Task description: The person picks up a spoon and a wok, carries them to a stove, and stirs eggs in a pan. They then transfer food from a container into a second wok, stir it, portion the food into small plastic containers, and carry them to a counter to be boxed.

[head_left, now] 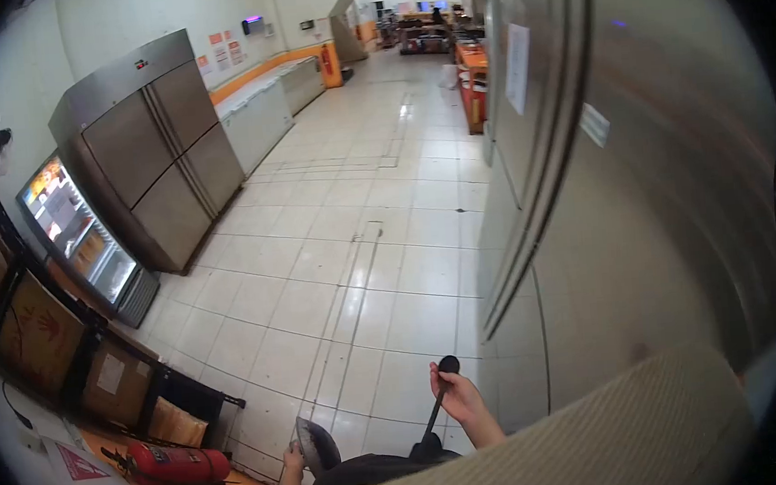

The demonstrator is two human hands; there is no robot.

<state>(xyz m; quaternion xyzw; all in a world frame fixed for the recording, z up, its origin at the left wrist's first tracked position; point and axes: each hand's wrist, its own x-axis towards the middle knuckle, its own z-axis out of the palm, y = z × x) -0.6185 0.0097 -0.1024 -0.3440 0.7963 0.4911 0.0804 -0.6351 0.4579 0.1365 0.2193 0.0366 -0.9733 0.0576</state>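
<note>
Ribbed beige material (603, 426) crosses the head view at 5 o'clock. Also at 5, I see the right hand (462, 399), fingers curled around a black rod (434, 412); at 7, the left hand (292, 469) meets a grey curved piece (318, 443), but I can't tell its finger closure. Holding both seems the step; next calls for steady grips.

"Where could the right hand (462, 399) pass?"
"Forward over the tiled floor (256, 298); the steel cabinet (665, 175) bars its right."
"And the left hand (292, 469)?"
"A red fire extinguisher (176, 464) blocks its left."
</note>
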